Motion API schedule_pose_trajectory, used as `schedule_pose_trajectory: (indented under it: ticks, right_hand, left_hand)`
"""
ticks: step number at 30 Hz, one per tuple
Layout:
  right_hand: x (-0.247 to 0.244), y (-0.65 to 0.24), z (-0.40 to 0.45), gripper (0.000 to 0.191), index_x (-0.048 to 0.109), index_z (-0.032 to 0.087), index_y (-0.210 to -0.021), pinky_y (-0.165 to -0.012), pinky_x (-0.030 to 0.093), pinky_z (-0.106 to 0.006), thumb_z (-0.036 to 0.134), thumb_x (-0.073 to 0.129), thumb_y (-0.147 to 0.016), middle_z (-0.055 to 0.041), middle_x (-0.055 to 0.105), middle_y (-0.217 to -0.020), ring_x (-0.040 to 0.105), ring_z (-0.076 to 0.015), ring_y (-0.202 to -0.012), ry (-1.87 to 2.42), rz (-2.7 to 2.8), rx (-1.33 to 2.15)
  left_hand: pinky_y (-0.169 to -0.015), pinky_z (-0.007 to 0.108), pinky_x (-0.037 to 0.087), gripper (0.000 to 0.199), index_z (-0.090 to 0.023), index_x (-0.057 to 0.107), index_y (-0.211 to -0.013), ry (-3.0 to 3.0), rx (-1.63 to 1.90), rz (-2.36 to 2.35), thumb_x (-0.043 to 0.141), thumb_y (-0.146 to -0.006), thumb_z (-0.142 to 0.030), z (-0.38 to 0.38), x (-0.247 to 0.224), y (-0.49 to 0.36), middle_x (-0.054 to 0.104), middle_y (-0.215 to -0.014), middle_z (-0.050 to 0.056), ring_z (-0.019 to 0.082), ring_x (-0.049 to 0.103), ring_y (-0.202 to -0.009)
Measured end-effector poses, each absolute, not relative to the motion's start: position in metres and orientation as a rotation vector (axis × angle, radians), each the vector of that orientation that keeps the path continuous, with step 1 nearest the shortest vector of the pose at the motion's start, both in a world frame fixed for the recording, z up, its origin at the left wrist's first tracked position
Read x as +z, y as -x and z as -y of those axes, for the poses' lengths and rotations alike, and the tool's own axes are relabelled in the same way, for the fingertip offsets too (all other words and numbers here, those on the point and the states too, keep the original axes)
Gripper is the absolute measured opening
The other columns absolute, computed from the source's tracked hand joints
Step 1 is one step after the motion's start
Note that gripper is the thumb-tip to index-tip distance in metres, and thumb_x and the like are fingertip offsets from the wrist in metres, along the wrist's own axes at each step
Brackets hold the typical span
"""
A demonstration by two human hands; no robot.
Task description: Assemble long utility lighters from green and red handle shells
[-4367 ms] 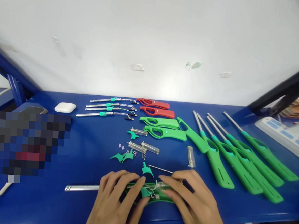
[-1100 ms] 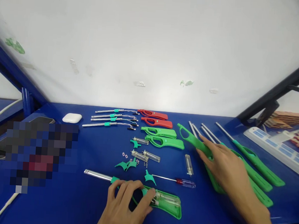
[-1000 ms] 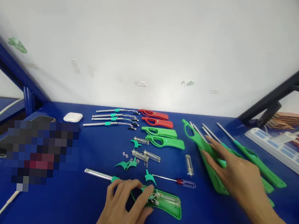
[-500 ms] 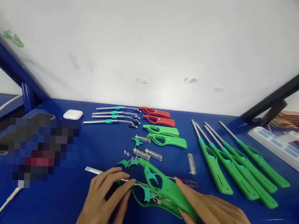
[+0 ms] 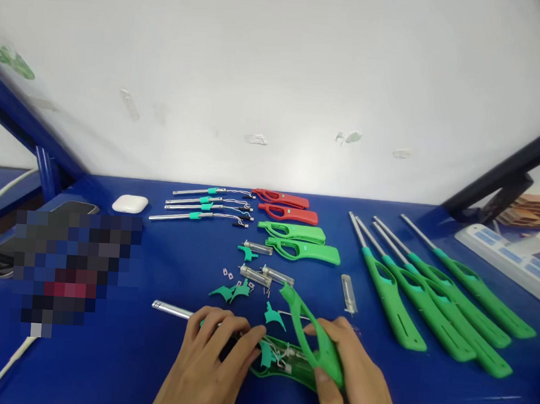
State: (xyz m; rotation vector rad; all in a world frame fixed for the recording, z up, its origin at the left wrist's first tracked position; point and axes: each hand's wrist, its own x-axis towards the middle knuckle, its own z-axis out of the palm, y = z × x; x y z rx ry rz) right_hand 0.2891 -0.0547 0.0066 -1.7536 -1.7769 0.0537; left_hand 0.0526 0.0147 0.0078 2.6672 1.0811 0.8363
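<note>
My left hand (image 5: 217,354) is closed over the joint between a metal lighter tube (image 5: 169,308) and the lower green half shell (image 5: 296,368) of a utility lighter. Inside that shell lie a teal trigger (image 5: 267,353), white wires and a clear tank, partly hidden. My right hand (image 5: 354,368) grips the matching green cover half (image 5: 314,339), tilted up above the lower shell. Just behind, a loose teal trigger (image 5: 274,315) lies beside a thin metal shaft (image 5: 294,314), whose far end my right hand hides.
Several finished-looking green lighters (image 5: 396,301) lie to the right. Clear fuel tanks (image 5: 255,276), teal triggers (image 5: 241,290) and small pink pieces (image 5: 228,274) sit mid-table. Red half shells (image 5: 287,213), green half shells (image 5: 306,251) and wired tubes (image 5: 182,215) line the back. A white case (image 5: 130,204) is left.
My right hand has turned the cover half more upright and lifted its narrow end away from the lower shell. My left hand has moved slightly right along the tube. The view has shifted slightly.
</note>
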Motion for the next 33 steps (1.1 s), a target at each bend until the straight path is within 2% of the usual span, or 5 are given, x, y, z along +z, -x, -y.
schedule_pose_trajectory:
  ticks: [11,19,25,28,33]
  right_hand:
    - [0.002,-0.293,0.038,0.051,0.062,0.030,-0.123,-0.065,0.057,-0.025,0.003,0.048,-0.083,0.0004,0.072,-0.095,0.075,-0.0180,-0.078,1.524,1.993,0.219]
    - [0.005,-0.294,0.035,0.047,0.065,0.028,-0.122,-0.063,0.055,-0.025,0.003,0.049,-0.086,0.0008,0.072,-0.090,0.072,-0.0182,-0.075,1.492,2.001,0.212]
    - [0.005,-0.296,0.035,0.038,0.066,0.028,-0.124,-0.068,0.055,-0.027,0.006,0.049,-0.097,-0.0003,0.072,-0.090,0.069,-0.0189,-0.074,1.485,2.018,0.162]
    - [0.004,-0.295,0.035,0.033,0.066,0.028,-0.125,-0.066,0.054,-0.027,0.010,0.050,-0.102,-0.0004,0.072,-0.090,0.068,-0.0187,-0.073,1.481,2.016,0.165]
    - [0.002,-0.294,0.035,0.033,0.066,0.027,-0.124,-0.073,0.057,-0.028,0.009,0.050,-0.102,-0.0005,0.073,-0.093,0.070,-0.0184,-0.075,1.483,2.005,0.133]
  left_hand:
    - [-0.103,0.047,0.047,0.026,-0.023,0.074,-0.112,-2.668,0.913,-1.007,0.057,-0.105,-0.005,-0.013,-0.005,-0.048,0.074,-0.116,0.006,0.024,0.063,-0.108]
    - [-0.104,0.047,0.047,0.032,-0.024,0.073,-0.110,-2.733,0.943,-1.050,0.056,-0.101,0.002,-0.013,0.001,-0.052,0.075,-0.111,0.004,0.021,0.066,-0.104]
    - [-0.105,0.047,0.045,0.023,-0.021,0.071,-0.110,-2.692,0.897,-1.055,0.059,-0.104,-0.002,-0.012,-0.001,-0.053,0.072,-0.116,0.005,0.022,0.064,-0.106]
    - [-0.105,0.048,0.043,0.031,-0.020,0.071,-0.119,-2.741,0.870,-1.066,0.055,-0.102,0.001,-0.011,-0.002,-0.055,0.070,-0.117,0.006,0.023,0.061,-0.108]
    - [-0.103,0.051,0.042,0.038,-0.024,0.073,-0.114,-2.772,0.811,-1.081,0.048,-0.099,0.000,-0.009,0.001,-0.060,0.068,-0.113,0.007,0.026,0.060,-0.104]
